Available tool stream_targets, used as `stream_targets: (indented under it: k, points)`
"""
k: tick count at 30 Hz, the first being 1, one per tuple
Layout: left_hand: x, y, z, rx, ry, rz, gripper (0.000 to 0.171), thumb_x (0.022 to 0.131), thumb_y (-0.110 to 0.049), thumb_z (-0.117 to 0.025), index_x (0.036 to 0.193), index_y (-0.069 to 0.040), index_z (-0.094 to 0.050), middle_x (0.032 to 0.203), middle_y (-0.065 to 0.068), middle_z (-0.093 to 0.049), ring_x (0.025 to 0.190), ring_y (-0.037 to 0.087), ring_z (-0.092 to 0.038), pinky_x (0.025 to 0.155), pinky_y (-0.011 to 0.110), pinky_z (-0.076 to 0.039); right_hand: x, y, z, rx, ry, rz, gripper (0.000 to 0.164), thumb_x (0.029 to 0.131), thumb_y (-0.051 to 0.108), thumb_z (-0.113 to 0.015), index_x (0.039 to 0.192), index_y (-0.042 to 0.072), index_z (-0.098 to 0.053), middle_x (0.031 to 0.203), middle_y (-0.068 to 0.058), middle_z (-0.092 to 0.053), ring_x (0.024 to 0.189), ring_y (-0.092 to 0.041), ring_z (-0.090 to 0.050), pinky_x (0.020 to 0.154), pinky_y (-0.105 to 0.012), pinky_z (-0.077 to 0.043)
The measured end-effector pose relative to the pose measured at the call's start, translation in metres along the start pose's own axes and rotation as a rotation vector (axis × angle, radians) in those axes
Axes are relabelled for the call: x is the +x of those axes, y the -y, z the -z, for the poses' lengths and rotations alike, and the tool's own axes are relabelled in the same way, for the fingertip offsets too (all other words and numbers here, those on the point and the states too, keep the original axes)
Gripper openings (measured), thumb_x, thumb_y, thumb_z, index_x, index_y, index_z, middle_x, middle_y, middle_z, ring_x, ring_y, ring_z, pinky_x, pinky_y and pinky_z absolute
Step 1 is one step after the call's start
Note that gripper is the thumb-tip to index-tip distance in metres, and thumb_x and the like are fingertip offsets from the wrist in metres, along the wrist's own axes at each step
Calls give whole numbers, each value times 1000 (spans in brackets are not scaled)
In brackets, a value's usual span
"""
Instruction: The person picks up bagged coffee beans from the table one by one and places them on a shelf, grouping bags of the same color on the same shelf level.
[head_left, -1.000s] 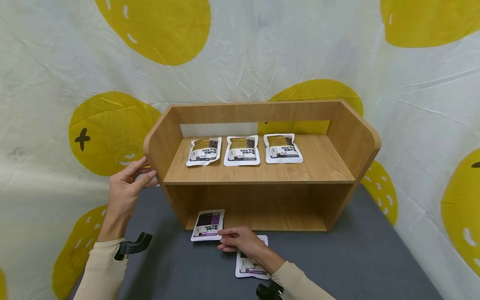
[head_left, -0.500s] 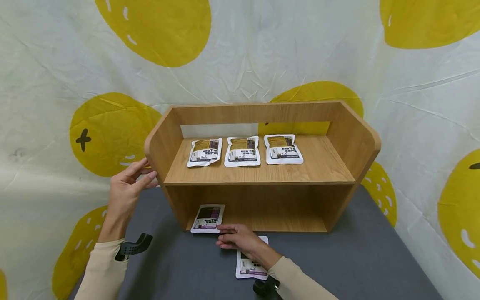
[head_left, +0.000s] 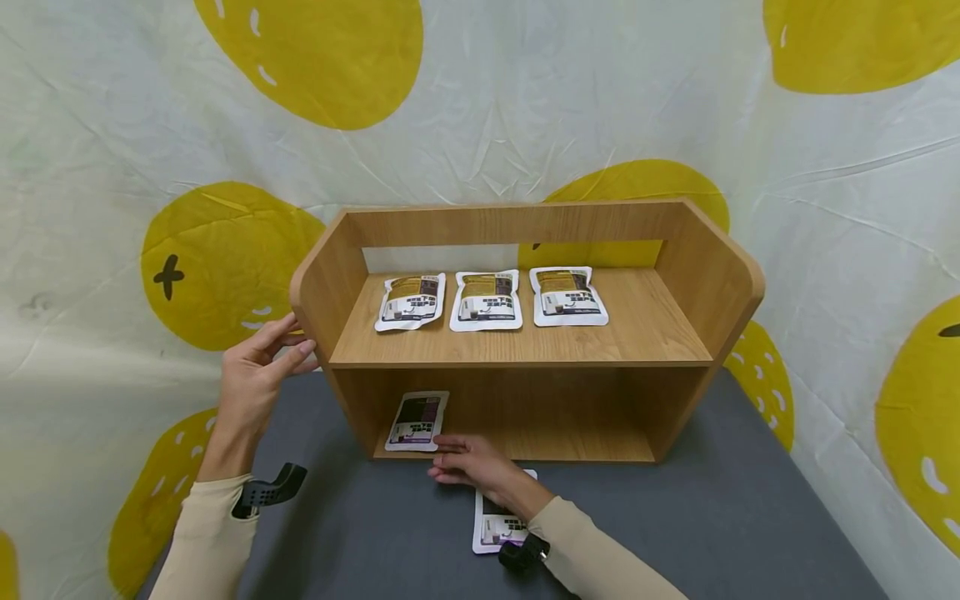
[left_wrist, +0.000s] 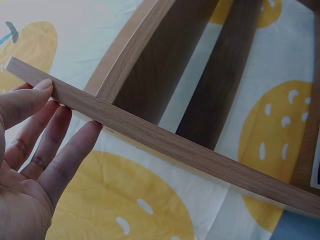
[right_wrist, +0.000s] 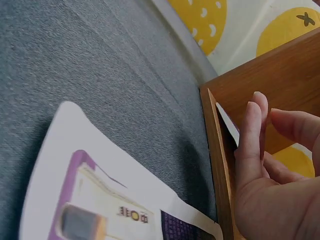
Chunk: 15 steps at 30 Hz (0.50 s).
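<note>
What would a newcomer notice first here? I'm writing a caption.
A wooden shelf stands mid-table against a cloth with big yellow spots. Three packets lie in a row on its upper board. The right hand touches a purple packet on the bottom board with straight fingers, while the left hand rests on the shelf's left side.

A big white cloth point(head_left: 525, 108) with yellow round spots hangs behind everything, all wrinkly. A wooden shelf point(head_left: 517, 225) stands in front of it on a gray table top point(head_left: 720, 517). The light is bright and even.
</note>
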<state>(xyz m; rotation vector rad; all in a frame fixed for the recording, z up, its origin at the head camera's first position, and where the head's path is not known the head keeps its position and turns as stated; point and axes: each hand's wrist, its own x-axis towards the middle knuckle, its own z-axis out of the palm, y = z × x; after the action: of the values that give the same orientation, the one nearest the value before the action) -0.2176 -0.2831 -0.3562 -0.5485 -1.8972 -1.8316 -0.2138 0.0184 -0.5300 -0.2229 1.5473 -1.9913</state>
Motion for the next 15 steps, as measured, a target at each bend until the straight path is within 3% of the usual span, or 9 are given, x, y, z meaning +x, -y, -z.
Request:
stream_targets:
  k: [8,15]
  points:
    - [0,-1,-1,12,0,-3,47,92,11,-66,139,5,-59,121,6,-68,98,15,-69,73,34,-63,3,3,4,-14,34,14,55,103,-2,-53,153,-11,-31,129,-35,-55,105,-28,-72,92,-32,-61]
    - [-1,-1,-1,14,-4,2,47,92,11,-66,138,5,-59,119,6,-68,97,15,-69,73,34,-63,-10,13,10,-96,64,46,54,103,-2,-53,154,-9,-33,147,-36,-44,106,-32,-72,91,-33,-62]
